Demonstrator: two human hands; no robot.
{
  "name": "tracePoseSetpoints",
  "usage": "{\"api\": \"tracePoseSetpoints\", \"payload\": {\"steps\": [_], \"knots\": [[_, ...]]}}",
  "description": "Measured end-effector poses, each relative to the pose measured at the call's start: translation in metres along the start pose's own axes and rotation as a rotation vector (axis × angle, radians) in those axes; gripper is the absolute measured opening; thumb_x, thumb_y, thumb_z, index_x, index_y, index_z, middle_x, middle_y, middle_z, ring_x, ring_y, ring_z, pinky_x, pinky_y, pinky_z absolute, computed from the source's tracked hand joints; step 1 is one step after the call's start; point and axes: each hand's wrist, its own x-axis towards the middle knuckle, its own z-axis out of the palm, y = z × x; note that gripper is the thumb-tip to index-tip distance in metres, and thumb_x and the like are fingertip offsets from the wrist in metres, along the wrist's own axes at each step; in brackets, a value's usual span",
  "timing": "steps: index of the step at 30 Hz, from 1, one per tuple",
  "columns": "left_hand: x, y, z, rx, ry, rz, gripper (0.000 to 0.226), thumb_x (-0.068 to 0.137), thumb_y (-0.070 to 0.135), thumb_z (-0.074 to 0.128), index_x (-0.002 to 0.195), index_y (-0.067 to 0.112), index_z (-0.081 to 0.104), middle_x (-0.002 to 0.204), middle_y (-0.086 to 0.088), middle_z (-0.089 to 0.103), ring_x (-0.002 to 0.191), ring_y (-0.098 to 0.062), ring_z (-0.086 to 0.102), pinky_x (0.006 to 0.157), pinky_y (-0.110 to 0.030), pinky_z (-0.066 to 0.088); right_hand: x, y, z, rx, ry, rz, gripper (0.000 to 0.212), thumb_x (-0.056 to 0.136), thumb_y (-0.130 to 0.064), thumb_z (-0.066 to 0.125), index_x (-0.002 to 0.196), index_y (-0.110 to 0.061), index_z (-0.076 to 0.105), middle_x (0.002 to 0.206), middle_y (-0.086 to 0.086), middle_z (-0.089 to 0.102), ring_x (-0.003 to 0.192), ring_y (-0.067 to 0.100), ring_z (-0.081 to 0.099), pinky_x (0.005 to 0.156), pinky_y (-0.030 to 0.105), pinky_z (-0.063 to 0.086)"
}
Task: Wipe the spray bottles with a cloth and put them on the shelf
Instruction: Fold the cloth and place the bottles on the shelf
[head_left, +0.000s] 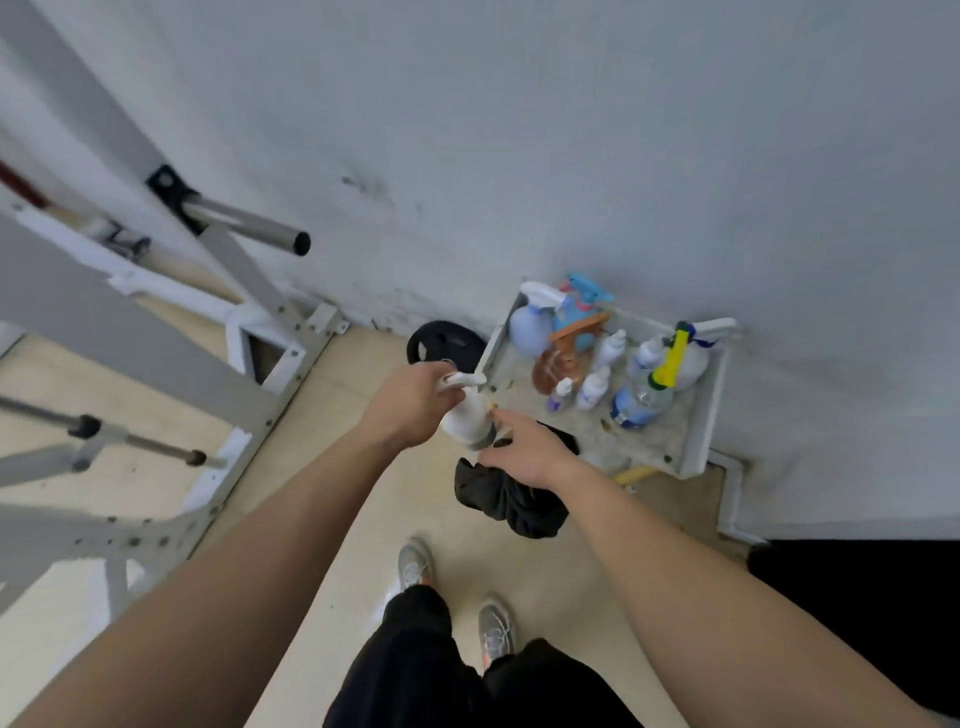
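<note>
My left hand (415, 402) grips the trigger head of a white spray bottle (464, 418), held in the air just left of the shelf's near corner. My right hand (524, 452) holds a black cloth (511, 501) against the bottle's lower end; the cloth hangs down below the hand. The white shelf (701, 415) stands against the wall and carries several spray bottles: a pale blue one (530, 327), a bright blue one (576, 312), a brown one (558, 364), a yellow-headed one (670, 358) and small white ones (595, 387).
A white metal gym rack (156, 332) with steel bars fills the left side. A black weight plate (441, 340) leans on the wall beside the shelf. My feet (457, 597) stand on the beige floor. A black mat (857, 613) lies at the right.
</note>
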Motion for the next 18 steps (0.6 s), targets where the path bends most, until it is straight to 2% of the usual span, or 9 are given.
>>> {"api": "tracePoseSetpoints", "payload": {"steps": [4, 8, 12, 15, 18], "knots": [[0.053, 0.029, 0.006, 0.05, -0.046, 0.066, 0.014, 0.096, 0.026, 0.059, 0.097, 0.015, 0.067, 0.09, -0.004, 0.068, 0.083, -0.025, 0.062, 0.071, -0.04, 0.048, 0.015, 0.011, -0.018, 0.175, 0.068, 0.027, 0.065, 0.087, -0.029, 0.072, 0.147, -0.026, 0.046, 0.115, -0.007, 0.06, 0.113, 0.014, 0.059, 0.103, 0.033, 0.046], [0.102, 0.046, 0.019, 0.146, -0.1, 0.141, 0.012, 0.096, 0.025, 0.058, 0.085, 0.019, 0.061, 0.084, -0.001, 0.062, 0.083, -0.026, 0.061, 0.063, -0.033, 0.038, 0.037, 0.019, -0.025, 0.315, 0.156, 0.066, 0.077, 0.086, -0.031, 0.074, 0.154, -0.035, 0.037, 0.123, -0.006, 0.058, 0.12, 0.014, 0.056, 0.107, 0.032, 0.041], [0.14, 0.055, 0.029, 0.226, -0.172, 0.186, 0.014, 0.098, 0.024, 0.056, 0.096, 0.014, 0.065, 0.09, -0.005, 0.066, 0.084, -0.025, 0.061, 0.065, -0.031, 0.039, 0.055, 0.016, -0.03, 0.401, 0.195, 0.131, 0.083, 0.085, -0.034, 0.074, 0.156, -0.041, 0.032, 0.115, -0.007, 0.06, 0.115, 0.014, 0.058, 0.108, 0.033, 0.043], [0.163, 0.052, 0.036, 0.292, -0.198, 0.218, 0.012, 0.097, 0.025, 0.054, 0.094, 0.017, 0.062, 0.089, -0.007, 0.065, 0.086, -0.029, 0.064, 0.064, -0.031, 0.04, 0.066, 0.007, -0.035, 0.434, 0.194, 0.173, 0.083, 0.087, -0.033, 0.073, 0.157, -0.039, 0.029, 0.124, -0.002, 0.06, 0.12, 0.016, 0.057, 0.11, 0.032, 0.041], [0.18, 0.051, 0.04, 0.321, -0.186, 0.235, 0.019, 0.097, 0.024, 0.052, 0.107, 0.015, 0.065, 0.095, -0.01, 0.067, 0.086, -0.031, 0.064, 0.065, -0.032, 0.042, 0.08, 0.001, -0.038, 0.484, 0.228, 0.185, 0.089, 0.076, -0.04, 0.074, 0.155, -0.04, 0.032, 0.13, -0.003, 0.06, 0.125, 0.019, 0.057, 0.113, 0.038, 0.041]]}}
